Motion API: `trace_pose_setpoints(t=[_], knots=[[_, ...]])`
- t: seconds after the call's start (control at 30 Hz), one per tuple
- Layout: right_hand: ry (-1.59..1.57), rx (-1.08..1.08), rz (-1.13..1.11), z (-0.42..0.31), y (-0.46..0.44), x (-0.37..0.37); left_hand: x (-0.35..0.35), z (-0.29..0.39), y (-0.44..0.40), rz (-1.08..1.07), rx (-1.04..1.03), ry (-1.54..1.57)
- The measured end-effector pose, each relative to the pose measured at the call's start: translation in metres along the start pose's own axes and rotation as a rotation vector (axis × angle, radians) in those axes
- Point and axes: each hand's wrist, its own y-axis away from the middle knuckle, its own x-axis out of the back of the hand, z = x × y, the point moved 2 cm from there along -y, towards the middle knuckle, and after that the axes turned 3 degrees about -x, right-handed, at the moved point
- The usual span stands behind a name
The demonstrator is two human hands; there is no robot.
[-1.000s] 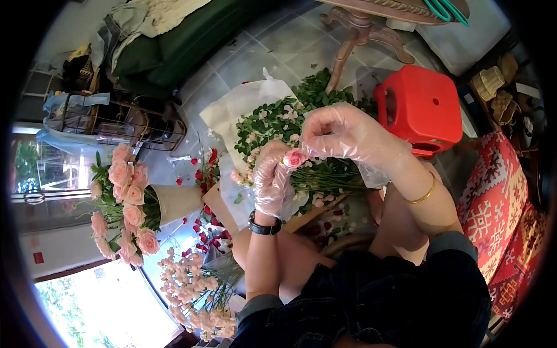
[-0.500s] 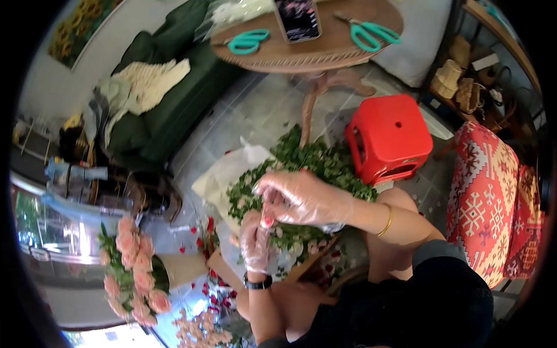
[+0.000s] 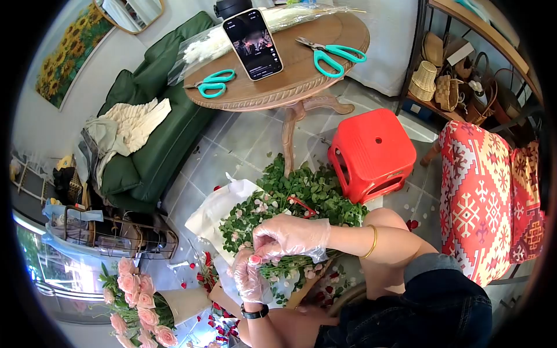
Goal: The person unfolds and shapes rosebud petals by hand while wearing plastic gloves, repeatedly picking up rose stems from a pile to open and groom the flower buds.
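Note:
Both my hands wear clear plastic gloves and meet above the greenery. My left hand (image 3: 248, 279), with a black watch at the wrist, is closed around a small pink flower bud (image 3: 254, 260). My right hand (image 3: 290, 236), a gold bangle on its wrist, curls with fingers pinched at the bud; whether it grips a petal is hidden. Beneath them lies a heap of leafy rose stems (image 3: 313, 185) with small pale pink blooms, on white wrapping paper (image 3: 212, 206). Red-handled shears (image 3: 303, 207) rest among the leaves.
Right of the greenery stands a red plastic stool (image 3: 377, 148). A round wooden table (image 3: 290, 93) holds a propped phone (image 3: 253, 45) and teal scissors (image 3: 332, 59). Pink roses (image 3: 136, 296) stand at lower left; red petals (image 3: 217, 325) litter the floor. A patterned chair (image 3: 473, 197) is at right.
The head view has tilted, showing more of the table and wall. My hands sit lower in view, and my right fingers have come down close against my left hand.

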Motion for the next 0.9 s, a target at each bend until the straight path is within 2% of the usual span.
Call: trace_pose_setpoints(t=[0.07,0.2,0.3,0.43,0.5,0.57,0.6,0.63,0.67,0.77,0.83,0.9], knots=[[-0.196,-0.154,-0.039,0.001,0.0,-0.002,-0.005,0.006,-0.002,0.018,-0.037,0.029],[-0.13,-0.122,-0.079,0.002,-0.002,0.003,-0.009,0.01,0.004,0.044,0.059,0.124],[0.16,0.144,0.179,0.016,-0.006,0.009,-0.011,0.018,0.003,-0.012,0.154,0.121],[0.264,0.13,0.317,0.009,-0.004,0.018,-0.013,0.023,0.006,0.088,0.157,0.152],[0.277,0.072,0.272,0.005,-0.003,0.016,-0.014,0.026,0.004,0.123,0.156,0.202],[0.331,0.098,0.251,0.012,-0.004,0.008,-0.014,0.027,0.001,0.258,0.285,0.275],[0.384,0.123,0.232,0.017,-0.005,0.006,-0.013,0.026,0.0,0.258,0.284,0.275],[0.396,0.123,0.121,0.02,-0.006,0.005,-0.011,0.025,-0.001,0.229,0.234,0.326],[0.395,0.123,0.121,0.02,-0.006,0.005,-0.01,0.024,-0.003,0.2,0.183,0.377],[0.572,0.115,-0.114,0.016,-0.004,0.001,-0.008,0.024,-0.003,0.238,0.188,0.338],[0.591,0.119,-0.102,0.011,-0.003,0.002,-0.007,0.022,-0.002,0.281,0.207,0.317],[0.61,0.122,-0.089,0.01,-0.002,0.001,-0.006,0.021,-0.001,0.222,0.178,0.306]])
